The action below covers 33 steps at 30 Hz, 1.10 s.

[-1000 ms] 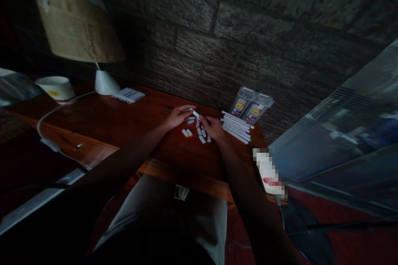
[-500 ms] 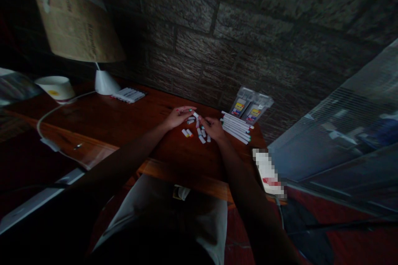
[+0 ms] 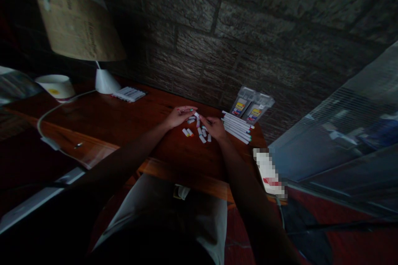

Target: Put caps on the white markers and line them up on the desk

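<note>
Over the table's middle, my left hand (image 3: 179, 117) is closed in a pinch on one end of a small white marker cap (image 3: 196, 114). A bit of green shows by its fingertips. My right hand (image 3: 215, 127) grips the cap's other end between thumb and fingers, so both hands hold it together. Below the hands lie several loose white caps (image 3: 202, 138) with coloured ends. Two of them, a yellow-ended cap (image 3: 185, 133) and an orange-ended cap (image 3: 190, 133), sit apart on the left. A row of white markers (image 3: 236, 129) rests beside my right hand.
Two clear plastic cases (image 3: 250, 107) stand at the back right by the stone wall (image 3: 199, 41). A pack of markers (image 3: 129, 94), a lamp (image 3: 105, 82) and a paper cup (image 3: 56, 88) occupy the left. A blurred-out phone-like object (image 3: 270, 174) lies at the right edge.
Almost nothing differs. Both hands keep their hold on the cap, and the whole view has shifted very slightly.
</note>
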{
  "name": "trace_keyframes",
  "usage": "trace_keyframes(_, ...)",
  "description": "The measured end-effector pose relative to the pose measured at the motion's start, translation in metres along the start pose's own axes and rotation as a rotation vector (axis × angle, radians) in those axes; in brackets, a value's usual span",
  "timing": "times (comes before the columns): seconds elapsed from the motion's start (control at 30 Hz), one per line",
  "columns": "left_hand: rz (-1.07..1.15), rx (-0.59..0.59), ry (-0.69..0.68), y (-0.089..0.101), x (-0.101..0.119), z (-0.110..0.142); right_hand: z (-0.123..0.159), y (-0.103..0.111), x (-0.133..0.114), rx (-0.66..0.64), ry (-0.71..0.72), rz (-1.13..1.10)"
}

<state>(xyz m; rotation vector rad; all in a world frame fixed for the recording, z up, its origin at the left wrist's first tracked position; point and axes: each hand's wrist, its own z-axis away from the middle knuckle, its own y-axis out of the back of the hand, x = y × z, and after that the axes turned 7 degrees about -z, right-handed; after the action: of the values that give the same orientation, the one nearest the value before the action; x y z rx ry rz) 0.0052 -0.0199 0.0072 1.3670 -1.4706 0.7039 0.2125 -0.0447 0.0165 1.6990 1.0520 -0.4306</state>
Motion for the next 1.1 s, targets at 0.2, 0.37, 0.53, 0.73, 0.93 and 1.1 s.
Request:
trace_keyframes(0.2,0.000,0.010,0.002,0.000,0.001,0.000,-0.001,0.001,-0.002,0.004,0.012,0.039)
trace_keyframes(0.37,0.027,0.020,-0.004,0.000,0.002,0.000,-0.002,0.002,-0.004,0.007,0.014,0.038)
trace_keyframes(0.53,0.045,0.058,0.010,0.000,0.000,-0.002,0.001,-0.002,-0.007,0.043,0.006,0.011)
trace_keyframes(0.73,0.052,0.105,0.043,-0.001,-0.004,-0.006,0.003,-0.004,-0.007,0.005,0.009,-0.040)
trace_keyframes(0.93,0.090,0.150,0.042,-0.001,0.000,-0.005,0.001,-0.005,-0.008,0.005,0.040,-0.069)
trace_keyframes(1.1,0.121,0.177,0.063,-0.001,0.002,-0.004,0.002,-0.004,-0.011,-0.016,0.016,-0.073)
